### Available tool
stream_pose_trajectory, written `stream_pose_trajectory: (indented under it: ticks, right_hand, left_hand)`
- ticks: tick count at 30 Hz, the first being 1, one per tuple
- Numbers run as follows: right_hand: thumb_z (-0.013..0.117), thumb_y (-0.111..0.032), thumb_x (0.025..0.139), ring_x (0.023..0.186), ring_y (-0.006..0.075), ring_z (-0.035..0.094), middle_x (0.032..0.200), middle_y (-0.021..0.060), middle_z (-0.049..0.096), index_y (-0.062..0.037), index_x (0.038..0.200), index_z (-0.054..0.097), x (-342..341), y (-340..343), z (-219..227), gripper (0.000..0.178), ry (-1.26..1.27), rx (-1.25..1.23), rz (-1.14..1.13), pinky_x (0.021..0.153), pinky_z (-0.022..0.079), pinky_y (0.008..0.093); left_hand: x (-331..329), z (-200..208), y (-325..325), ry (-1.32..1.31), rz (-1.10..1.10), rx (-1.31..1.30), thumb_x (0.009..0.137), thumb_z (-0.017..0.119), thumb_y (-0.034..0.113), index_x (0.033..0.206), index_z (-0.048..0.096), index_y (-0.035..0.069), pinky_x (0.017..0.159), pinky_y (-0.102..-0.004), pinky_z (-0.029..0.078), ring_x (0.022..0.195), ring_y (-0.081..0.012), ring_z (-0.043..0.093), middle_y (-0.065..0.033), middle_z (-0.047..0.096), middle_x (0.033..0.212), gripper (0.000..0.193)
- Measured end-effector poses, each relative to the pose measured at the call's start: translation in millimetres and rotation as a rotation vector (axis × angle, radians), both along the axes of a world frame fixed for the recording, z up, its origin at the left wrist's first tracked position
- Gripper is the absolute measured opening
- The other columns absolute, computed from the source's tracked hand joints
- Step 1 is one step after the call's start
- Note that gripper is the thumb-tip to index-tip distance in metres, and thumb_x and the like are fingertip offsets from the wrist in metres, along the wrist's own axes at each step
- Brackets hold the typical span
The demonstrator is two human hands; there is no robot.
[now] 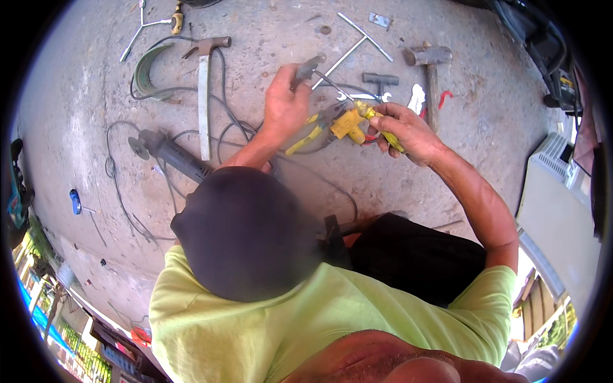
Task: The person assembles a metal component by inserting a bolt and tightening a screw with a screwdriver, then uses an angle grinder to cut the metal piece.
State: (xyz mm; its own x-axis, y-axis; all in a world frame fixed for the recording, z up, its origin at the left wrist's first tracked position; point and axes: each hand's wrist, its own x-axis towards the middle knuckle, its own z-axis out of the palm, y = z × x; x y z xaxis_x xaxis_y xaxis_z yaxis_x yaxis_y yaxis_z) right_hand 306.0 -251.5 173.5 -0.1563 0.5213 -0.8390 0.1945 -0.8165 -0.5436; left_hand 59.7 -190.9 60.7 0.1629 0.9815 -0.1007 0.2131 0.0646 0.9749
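My left hand [285, 99] is closed on a dark, flat piece [308, 69] whose kind I cannot make out. In my right hand [412, 133] is a screwdriver with a yellow handle [391, 139]. Its thin shaft points up and left toward the dark piece; whether the tip touches it is unclear. Below the shaft lies a yellow block-like thing [347, 125], partly hidden by my right hand and the screwdriver. Left of it, on the ground beside my left wrist, is a tool with yellow handles [305, 139], apparently pliers.
A claw hammer [204, 102], an angle grinder [175, 153] and looping black cable [110, 167] lie to the left. A T-shaped wrench [357, 46], a wrench [357, 97] and a sledgehammer [429, 56] lie ahead. A pale metal casing [562, 204] stands at right.
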Motion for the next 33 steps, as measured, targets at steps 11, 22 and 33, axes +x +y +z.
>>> stream_pose_trajectory:
  ticks: [11, 22, 33]
  right_hand:
    - [0.056, -0.031, 0.106, 0.059, 0.0091, 0.053, 0.091, 0.0038, 0.063, -0.004, 0.122, 0.063, -1, 5, -1, 0.033, -0.06, 0.044, -0.029, 0.05, 0.042, 0.0265]
    - [0.067, -0.021, 0.098, 0.069, 0.0101, 0.056, 0.095, 0.0048, 0.064, -0.0013, 0.126, 0.062, 7, -13, -18, 0.035, -0.41, 0.756, 0.221, 0.056, 0.045, 0.0263]
    - [0.057, -0.029, 0.104, 0.081, 0.0158, 0.069, 0.101, 0.0104, 0.067, 0.0025, 0.127, 0.06, 21, 1, -14, 0.039, 0.353, -0.197, -0.3, 0.061, 0.053, 0.0305]
  left_hand:
    - [-2, 8, -2, 0.168, -0.048, 0.052, 0.09, 0.058, 0.003, 0.115, 0.061, -0.003, 0.08, -0.0378, 0.052, 0.087, -0.0274, 0.067, -0.0201, 0.067, 0.097, 0.026]
    - [3, 2, 8, 0.079, -0.053, -0.053, 0.091, 0.059, 0.005, 0.115, 0.059, -0.003, 0.079, -0.0399, 0.052, 0.086, -0.0273, 0.068, -0.0208, 0.067, 0.095, 0.026]
    - [0, 0, 2, 0.121, -0.05, 0.067, 0.09, 0.057, 0.003, 0.112, 0.057, -0.003, 0.075, -0.0418, 0.051, 0.082, -0.0334, 0.066, -0.0237, 0.063, 0.09, 0.023]
